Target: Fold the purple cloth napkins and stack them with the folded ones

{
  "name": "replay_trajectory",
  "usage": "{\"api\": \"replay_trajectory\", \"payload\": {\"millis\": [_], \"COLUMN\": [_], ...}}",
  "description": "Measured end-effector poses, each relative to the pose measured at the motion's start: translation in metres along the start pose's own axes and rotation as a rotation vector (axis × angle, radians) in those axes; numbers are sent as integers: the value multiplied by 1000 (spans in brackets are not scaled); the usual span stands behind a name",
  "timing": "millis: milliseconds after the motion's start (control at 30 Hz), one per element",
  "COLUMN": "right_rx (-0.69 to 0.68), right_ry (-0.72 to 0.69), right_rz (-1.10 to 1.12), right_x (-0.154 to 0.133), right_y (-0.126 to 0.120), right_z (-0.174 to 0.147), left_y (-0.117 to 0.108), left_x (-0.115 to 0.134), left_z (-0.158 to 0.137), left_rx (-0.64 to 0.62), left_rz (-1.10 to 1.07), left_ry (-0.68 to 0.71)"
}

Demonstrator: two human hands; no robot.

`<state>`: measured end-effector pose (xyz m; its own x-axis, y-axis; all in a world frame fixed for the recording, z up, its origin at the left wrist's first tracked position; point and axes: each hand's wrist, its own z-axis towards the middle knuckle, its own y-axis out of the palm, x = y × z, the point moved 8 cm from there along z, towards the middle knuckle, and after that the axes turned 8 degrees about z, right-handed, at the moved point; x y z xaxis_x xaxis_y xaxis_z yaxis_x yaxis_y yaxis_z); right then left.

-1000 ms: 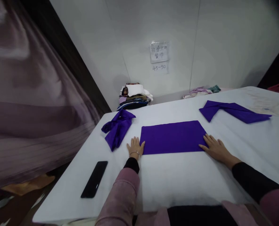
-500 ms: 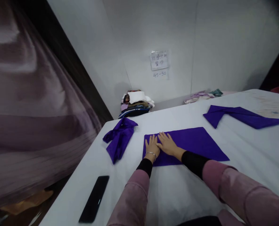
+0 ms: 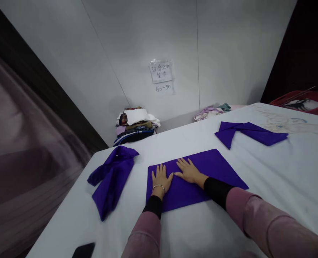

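While the left hand [image 3: 162, 180] lies palm-down on the purple napkin [image 3: 215, 168], the right hand [image 3: 189, 172] rests there too. Fingers spread on both!

We rest our left hand [image 3: 161, 181] and right hand [image 3: 189, 172] side by side on a flat purple cloth [image 3: 212, 166], fingers spread, both toward its left end. On the white table [image 3: 269, 168] we see a rumpled purple cloth [image 3: 112, 179] to the left, a bent purple strip [image 3: 263, 133] at far right, and part of a black slab [image 3: 84, 251] at near left. Beyond the far left edge we see stacked fabrics [image 3: 136, 129].
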<state>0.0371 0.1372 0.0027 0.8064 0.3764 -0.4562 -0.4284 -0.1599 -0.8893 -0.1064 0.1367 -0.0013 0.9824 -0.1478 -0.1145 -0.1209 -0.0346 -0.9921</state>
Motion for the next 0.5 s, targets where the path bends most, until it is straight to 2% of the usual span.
{"api": "replay_trajectory", "payload": {"millis": [67, 167, 233, 333, 500], "right_rx": [26, 88, 119, 142, 182], "right_ry": [86, 295, 402, 397, 325], "right_rz": [-47, -129, -177, -219, -244], "right_x": [44, 122, 163, 191, 202], "right_y": [-20, -56, -74, -80, -69], "right_z": [-11, -37, -54, -65, -63], "left_y": [0, 1, 1, 1, 0], "left_x": [0, -1, 0, 1, 3], "left_z": [0, 0, -1, -4, -8], "left_rx": [10, 12, 12, -5, -63], "left_rz": [-4, -9, -7, -13, -67], "left_ry": [-2, -3, -6, -1, 31]}}
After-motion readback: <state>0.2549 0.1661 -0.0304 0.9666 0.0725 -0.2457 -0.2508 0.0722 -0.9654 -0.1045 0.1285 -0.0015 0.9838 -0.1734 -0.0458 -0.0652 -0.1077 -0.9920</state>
